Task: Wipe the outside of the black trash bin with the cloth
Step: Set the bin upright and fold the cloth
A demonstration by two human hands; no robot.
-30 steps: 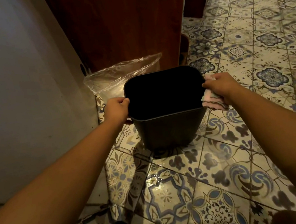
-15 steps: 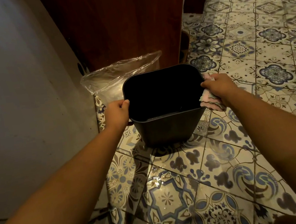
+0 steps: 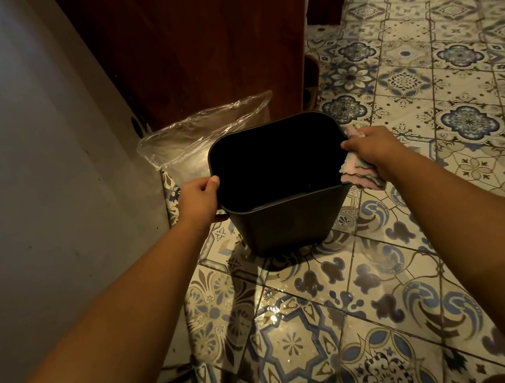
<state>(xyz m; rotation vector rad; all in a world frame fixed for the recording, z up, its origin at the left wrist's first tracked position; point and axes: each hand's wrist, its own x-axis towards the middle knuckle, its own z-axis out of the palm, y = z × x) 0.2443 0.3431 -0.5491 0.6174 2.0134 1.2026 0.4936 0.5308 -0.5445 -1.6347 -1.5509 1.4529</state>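
The black trash bin [image 3: 287, 222] stands upright on the patterned tile floor, its opening facing me and its inside dark. My left hand [image 3: 197, 197] grips the bin's left rim, thumb on the edge. My right hand [image 3: 371, 150] presses a folded pink and pale green cloth [image 3: 359, 174] against the outside of the bin's right wall, just below the rim. Part of the cloth is hidden under my fingers.
A clear plastic bag [image 3: 202, 133] lies on the floor behind the bin on the left. A dark wooden door [image 3: 192, 38] rises behind it and a grey wall [image 3: 33, 172] runs along the left. Wet, shiny tiles [image 3: 292, 308] lie before the bin.
The right hand with the cloth has stayed near the top of the bin's right side, shifting only slightly. The left hand keeps its hold on the rim. The view moved a little.
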